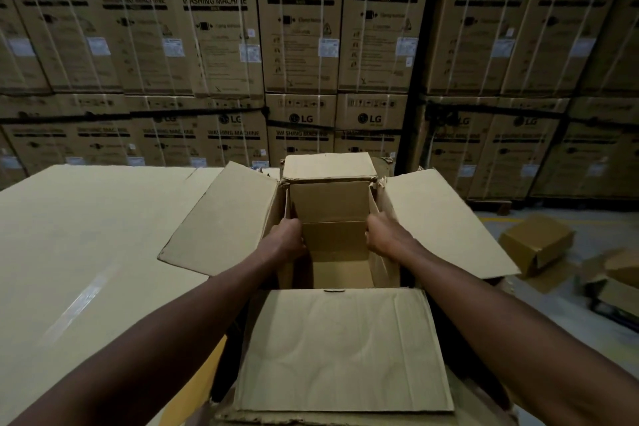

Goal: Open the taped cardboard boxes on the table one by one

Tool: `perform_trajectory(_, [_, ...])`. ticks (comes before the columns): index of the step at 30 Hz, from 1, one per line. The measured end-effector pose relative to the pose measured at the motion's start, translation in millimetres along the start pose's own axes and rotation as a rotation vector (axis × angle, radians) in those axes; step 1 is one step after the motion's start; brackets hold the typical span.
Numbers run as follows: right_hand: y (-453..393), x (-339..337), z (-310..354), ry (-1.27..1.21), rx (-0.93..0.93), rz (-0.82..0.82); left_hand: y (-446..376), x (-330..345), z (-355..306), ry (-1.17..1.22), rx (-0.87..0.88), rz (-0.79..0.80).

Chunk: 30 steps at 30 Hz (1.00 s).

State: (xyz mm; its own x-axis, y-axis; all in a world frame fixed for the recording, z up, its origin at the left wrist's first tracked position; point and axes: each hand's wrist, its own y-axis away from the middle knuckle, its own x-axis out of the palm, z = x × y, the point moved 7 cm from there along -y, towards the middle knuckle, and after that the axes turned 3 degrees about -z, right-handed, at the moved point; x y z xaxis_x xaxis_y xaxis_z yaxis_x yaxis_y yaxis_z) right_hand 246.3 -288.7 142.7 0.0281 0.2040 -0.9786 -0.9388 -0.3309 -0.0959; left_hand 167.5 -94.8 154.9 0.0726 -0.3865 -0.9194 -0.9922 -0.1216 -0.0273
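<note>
In the head view, the open cardboard box (340, 339) stands at the table's (86, 252) right edge, four flaps splayed; the left hand (287, 239) and right hand (382, 235) each curl over a side wall of the inner carton (333, 239). Judged risk: uneven pulling may tear the thin, creased, matte corrugated board or tip the box off the edge.

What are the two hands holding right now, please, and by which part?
Both hands hold the inner cardboard piece inside the open box: the left hand grips its left edge, the right hand its right edge.
</note>
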Motion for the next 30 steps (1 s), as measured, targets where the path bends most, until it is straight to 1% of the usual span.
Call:
perform_trajectory(5, [3, 9, 3, 0.072, -0.014, 0.009, 1, 1, 2, -0.031, 0.008, -0.025])
perform_trajectory(10, [5, 6, 4, 0.074, -0.008, 0.010, -1, 2, 4, -0.008, 0.010, -0.013])
perform_trajectory(13, [7, 3, 6, 0.112, -0.016, 0.010, -1, 2, 6, -0.050, 0.012, -0.032])
perform_trajectory(15, [11, -1, 13, 0.221, -0.055, 0.001, 0, -3, 4, -0.147, 0.044, -0.080])
perform_trajectory(18, [14, -17, 29, 0.528, -0.122, -0.091, -3, -10, 1, -0.418, 0.120, -0.180])
perform_trajectory(20, [16, -25, 34, 0.613, -0.125, -0.137, -2, -14, 2, -0.506, 0.145, -0.208])
perform_trajectory(25, [26, -30, 18, 0.549, -0.012, -0.114, 14, -23, 11, -0.564, 0.082, -0.141])
perform_trajectory(30, [40, -34, 9, 0.461, 0.011, -0.084, 28, -28, 14, -0.471, 0.132, -0.141])
